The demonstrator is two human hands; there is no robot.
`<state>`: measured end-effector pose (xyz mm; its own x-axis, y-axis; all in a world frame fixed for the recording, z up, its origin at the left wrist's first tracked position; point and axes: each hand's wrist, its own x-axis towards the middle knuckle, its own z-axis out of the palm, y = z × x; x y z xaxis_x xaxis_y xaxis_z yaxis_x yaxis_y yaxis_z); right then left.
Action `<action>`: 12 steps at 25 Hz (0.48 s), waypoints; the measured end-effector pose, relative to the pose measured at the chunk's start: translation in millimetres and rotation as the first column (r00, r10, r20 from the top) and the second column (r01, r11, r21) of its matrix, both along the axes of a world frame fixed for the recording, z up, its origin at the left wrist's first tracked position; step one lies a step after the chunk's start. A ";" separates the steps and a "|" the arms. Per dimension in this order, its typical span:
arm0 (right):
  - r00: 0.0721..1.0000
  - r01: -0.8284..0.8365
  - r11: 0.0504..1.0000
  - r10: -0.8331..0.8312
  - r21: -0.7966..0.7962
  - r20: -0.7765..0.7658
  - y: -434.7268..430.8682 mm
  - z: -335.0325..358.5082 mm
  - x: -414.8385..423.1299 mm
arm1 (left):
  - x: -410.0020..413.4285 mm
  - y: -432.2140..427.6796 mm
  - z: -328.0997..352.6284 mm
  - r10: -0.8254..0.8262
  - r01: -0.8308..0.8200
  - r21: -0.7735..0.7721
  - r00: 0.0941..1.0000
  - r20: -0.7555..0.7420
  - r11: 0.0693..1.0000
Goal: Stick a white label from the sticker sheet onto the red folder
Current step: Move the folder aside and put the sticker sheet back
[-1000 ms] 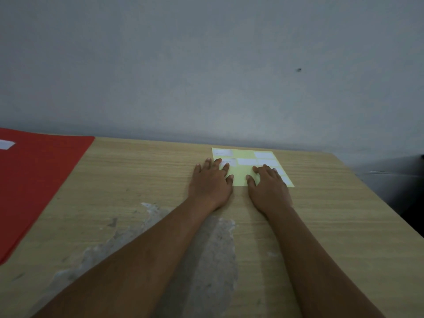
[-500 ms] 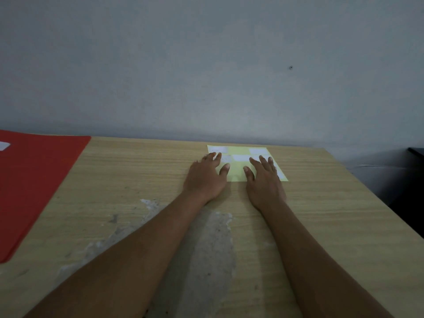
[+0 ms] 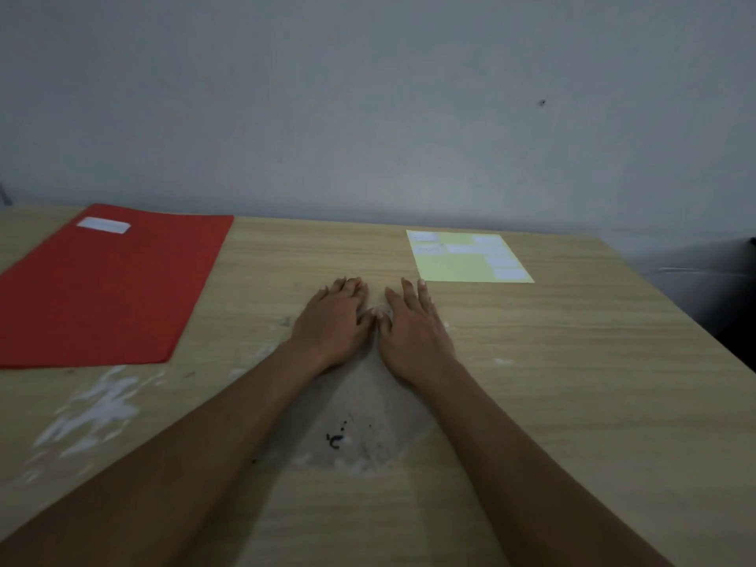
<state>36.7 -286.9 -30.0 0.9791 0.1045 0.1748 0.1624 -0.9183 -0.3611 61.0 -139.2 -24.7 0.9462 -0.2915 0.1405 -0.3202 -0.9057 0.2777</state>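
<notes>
The red folder (image 3: 106, 288) lies flat at the left of the wooden table, with one white label (image 3: 103, 225) stuck near its far corner. The yellow-green sticker sheet (image 3: 458, 266) lies at the far right and carries several white labels. Both hands hover palm down at the table's middle, short of the sheet. A small white piece (image 3: 383, 311), apparently a label, shows between the thumbs of my left hand (image 3: 333, 321) and my right hand (image 3: 413, 325). It sits against my right thumb and forefinger; my left thumb touches it.
The table (image 3: 572, 382) has worn white patches near its front left (image 3: 98, 411) and a grey scuffed area with black marks (image 3: 343, 435) between my forearms. A grey wall runs behind. The table's right edge drops off to a dark area.
Both hands have pulled back off the sticker sheet toward me. A white piece now shows between the thumbs. The view has swung left, bringing more of the red folder into sight.
</notes>
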 end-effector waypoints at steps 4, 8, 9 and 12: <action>0.998 -0.037 0.999 0.036 -0.028 -0.042 28.3 4.0 -5.7 | -14.0 28.7 2.1 0.098 -0.098 0.022 0.995 -0.008 0.995; 0.998 -0.025 0.996 0.020 -0.086 -0.062 38.5 0.4 -9.3 | -25.0 39.3 0.3 0.116 -0.116 0.022 0.993 0.008 0.993; 0.998 -0.021 0.996 0.016 -0.086 -0.062 38.0 -0.1 -10.1 | -26.4 38.9 0.2 0.115 -0.115 0.023 0.993 0.009 0.993; 0.999 -0.014 0.996 0.010 -0.093 -0.042 36.6 -2.8 -9.5 | -27.6 38.4 0.1 0.114 -0.115 0.031 0.993 0.018 0.993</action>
